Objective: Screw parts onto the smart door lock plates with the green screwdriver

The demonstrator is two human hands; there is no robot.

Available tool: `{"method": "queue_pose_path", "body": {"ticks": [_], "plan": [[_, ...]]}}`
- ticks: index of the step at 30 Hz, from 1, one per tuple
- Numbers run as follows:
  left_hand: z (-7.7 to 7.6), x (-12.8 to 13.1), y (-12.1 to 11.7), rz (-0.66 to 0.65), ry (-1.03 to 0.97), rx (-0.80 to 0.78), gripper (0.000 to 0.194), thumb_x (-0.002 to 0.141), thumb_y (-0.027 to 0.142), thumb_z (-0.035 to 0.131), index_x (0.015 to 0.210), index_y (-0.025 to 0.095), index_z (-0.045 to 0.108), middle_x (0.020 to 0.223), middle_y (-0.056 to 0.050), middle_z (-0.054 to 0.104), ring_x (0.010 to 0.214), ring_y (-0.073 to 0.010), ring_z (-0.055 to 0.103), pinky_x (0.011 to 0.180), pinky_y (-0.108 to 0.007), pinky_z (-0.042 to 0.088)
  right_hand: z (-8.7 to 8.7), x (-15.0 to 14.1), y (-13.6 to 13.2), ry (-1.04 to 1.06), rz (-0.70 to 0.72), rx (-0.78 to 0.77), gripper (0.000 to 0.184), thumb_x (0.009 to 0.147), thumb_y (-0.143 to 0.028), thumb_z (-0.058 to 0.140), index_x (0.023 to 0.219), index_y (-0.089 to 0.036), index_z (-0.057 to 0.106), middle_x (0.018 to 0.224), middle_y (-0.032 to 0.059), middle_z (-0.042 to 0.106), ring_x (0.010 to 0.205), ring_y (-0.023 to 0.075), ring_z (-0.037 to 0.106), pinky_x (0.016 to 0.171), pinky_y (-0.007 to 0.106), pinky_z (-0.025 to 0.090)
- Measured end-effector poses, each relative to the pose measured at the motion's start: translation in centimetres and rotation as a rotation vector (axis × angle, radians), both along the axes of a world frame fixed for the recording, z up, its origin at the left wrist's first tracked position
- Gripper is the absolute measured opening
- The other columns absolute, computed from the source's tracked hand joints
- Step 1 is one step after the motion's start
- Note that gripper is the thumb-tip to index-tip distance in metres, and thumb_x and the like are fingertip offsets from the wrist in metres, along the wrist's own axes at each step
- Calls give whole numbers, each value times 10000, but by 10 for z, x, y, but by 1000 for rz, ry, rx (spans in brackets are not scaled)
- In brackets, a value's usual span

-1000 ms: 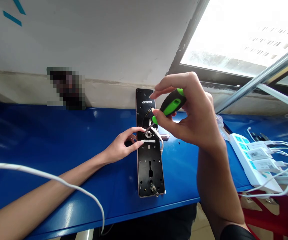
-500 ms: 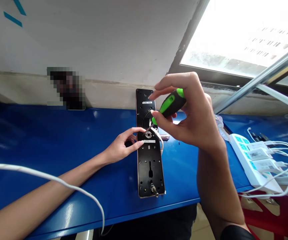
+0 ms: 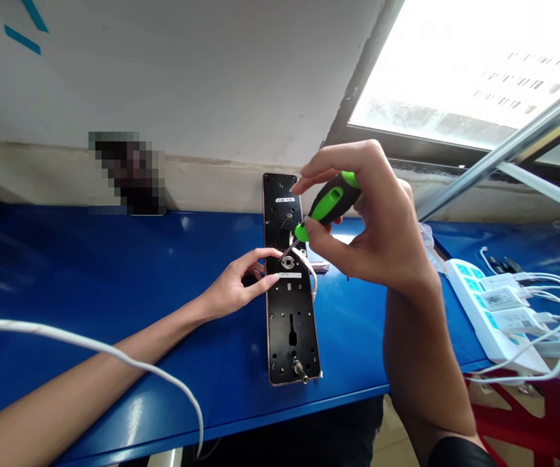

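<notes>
A long black door-lock panel (image 3: 292,324) lies lengthwise on the blue table (image 3: 115,272), its inner side up. My right hand (image 3: 372,220) is closed round a green-and-black screwdriver (image 3: 327,202); the tip points down-left into the panel near a round metal fitting (image 3: 288,262). My left hand (image 3: 238,282) rests at the panel's left edge, with thumb and fingers stretched out and their tips pressing on the panel beside the screwdriver tip. A white cable (image 3: 309,269) loops out of the panel's right side.
A white power strip (image 3: 491,311) with several plugs and white leads lies at the right. A white cord (image 3: 115,353) crosses my left forearm. A small metal stud (image 3: 301,371) stands up at the panel's near end. A wall and a window frame lie behind.
My right fingers have shifted slightly on the screwdriver handle, which has turned a little. The left hand and the panel have stayed put.
</notes>
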State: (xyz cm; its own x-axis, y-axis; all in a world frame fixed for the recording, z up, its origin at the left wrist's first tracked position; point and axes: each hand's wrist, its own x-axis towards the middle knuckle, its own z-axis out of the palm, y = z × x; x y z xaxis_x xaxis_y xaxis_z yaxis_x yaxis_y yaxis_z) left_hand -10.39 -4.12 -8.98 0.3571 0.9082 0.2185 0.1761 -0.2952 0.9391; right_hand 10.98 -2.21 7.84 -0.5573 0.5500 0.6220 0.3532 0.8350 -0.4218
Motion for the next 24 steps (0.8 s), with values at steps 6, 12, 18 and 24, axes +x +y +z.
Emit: {"method": "queue_pose_path", "body": {"ticks": [6,12,18,24], "plan": [[-2,-1,0,25,0,45,382,991,417,680,1360,345,614,1395,-55,582,1083,-196,680,951,-359,597,4,5,5,58,40,21,548,672,-11,641,1127,-303,558,1081,4,685,1037,264,719,721,401,600],[16,3,-5,288,230,256,235,928,366,754,1161,336,755,1578,-36,341,1385,-288,489,1167,-488,475,3,10,11,119,66,82,517,675,-53,648,1120,-306,577,998,-5,689,1037,263,731,687,380,600],[42,17,-4,349,325,543,95,939,294,752,1018,258,790,1201,-64,573,1114,-236,583,973,-441,534,13,19,5,166,78,62,514,696,-47,682,1113,-331,589,1003,1,682,1038,272,728,727,405,614],[70,37,8,172,430,589,88,975,233,705,1019,174,752,1082,-68,624,966,-194,625,854,-356,555,31,51,-2,122,-6,19,464,716,-107,749,1074,-362,597,925,6,694,987,314,737,727,469,619]]}}
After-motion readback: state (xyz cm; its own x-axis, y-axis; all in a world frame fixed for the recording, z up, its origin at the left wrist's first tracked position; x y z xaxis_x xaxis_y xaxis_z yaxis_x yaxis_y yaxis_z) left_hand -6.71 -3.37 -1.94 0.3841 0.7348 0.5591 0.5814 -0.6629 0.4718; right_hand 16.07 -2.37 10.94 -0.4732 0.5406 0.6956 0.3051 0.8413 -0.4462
